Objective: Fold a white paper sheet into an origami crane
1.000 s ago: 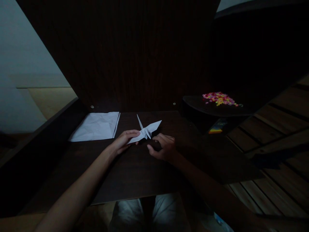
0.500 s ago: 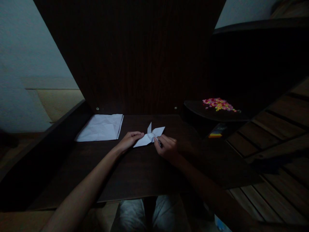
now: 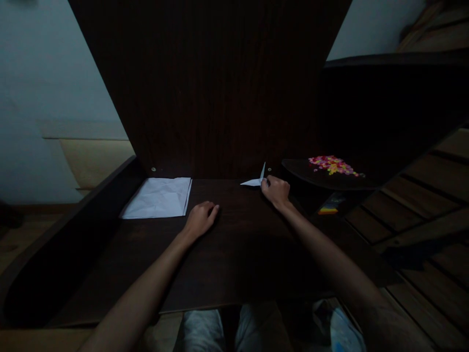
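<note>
A white folded paper crane (image 3: 251, 182) is at the back of the dark wooden desk, right of centre. My right hand (image 3: 275, 189) is closed on its right part and covers it. One pointed wing stretches left and a thin point sticks up. My left hand (image 3: 201, 218) rests on the desk, nearer to me and to the left, with nothing visible in it. Its thumb stands apart from loosely bent fingers. Left of it lies a flat stack of creased white paper sheets (image 3: 158, 198).
A pile of small pink, red and yellow pieces (image 3: 334, 165) lies on a rounded side shelf (image 3: 293, 168) to the right. Under that shelf is a small item with a yellow-orange edge (image 3: 328, 210). A raised dark side panel (image 3: 73, 234) bounds the desk on the left.
My right hand has carried the paper crane away to the back right. My left hand has let go of the crane and come down onto the desk. The view has shifted slightly.
</note>
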### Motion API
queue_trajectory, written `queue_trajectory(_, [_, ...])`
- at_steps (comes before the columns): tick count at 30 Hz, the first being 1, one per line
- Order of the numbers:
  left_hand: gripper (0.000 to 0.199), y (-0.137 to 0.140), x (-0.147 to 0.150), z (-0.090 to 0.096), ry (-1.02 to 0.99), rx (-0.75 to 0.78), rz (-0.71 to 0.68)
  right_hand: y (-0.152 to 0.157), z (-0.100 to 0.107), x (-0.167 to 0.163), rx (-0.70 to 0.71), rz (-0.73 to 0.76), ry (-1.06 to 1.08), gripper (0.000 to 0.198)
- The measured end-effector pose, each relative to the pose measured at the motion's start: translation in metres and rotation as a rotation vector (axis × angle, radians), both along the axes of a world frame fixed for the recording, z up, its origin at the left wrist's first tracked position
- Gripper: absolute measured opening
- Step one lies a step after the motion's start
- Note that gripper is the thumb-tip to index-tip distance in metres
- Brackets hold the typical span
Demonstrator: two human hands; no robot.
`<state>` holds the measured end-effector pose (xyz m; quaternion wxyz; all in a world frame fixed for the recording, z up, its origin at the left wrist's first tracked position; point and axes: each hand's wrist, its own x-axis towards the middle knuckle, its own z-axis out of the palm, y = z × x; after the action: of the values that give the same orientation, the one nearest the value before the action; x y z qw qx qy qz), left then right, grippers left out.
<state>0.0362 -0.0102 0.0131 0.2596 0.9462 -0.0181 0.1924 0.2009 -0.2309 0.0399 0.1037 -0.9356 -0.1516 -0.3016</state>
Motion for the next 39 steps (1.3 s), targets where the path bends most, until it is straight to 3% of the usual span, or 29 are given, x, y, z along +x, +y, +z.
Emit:
queue_trajectory(11, [0.033,0.003,0.001,-0.01,0.019,0.074,-0.023,0.001,-0.014,0.023,-0.032,-0.131,0.215,0.035])
queue_trajectory(21, [0.028,0.007,0.002,-0.006,-0.001,0.109,0.021,-0.014,-0.017,0.005,0.012,-0.115,0.196,0.041])
queue_trajectory(26, [0.025,0.013,0.003,-0.002,-0.027,0.255,0.147,-0.017,-0.023,-0.014,-0.037,-0.089,0.255,0.028])
queue_trajectory(31, [0.023,0.024,0.002,0.002,-0.031,0.405,0.353,-0.005,-0.026,-0.044,-0.108,0.079,0.23,0.03])
queue_trajectory(39, [0.029,0.052,0.0,-0.001,0.008,0.375,0.6,0.035,-0.04,-0.067,-0.013,0.43,-0.017,0.033])
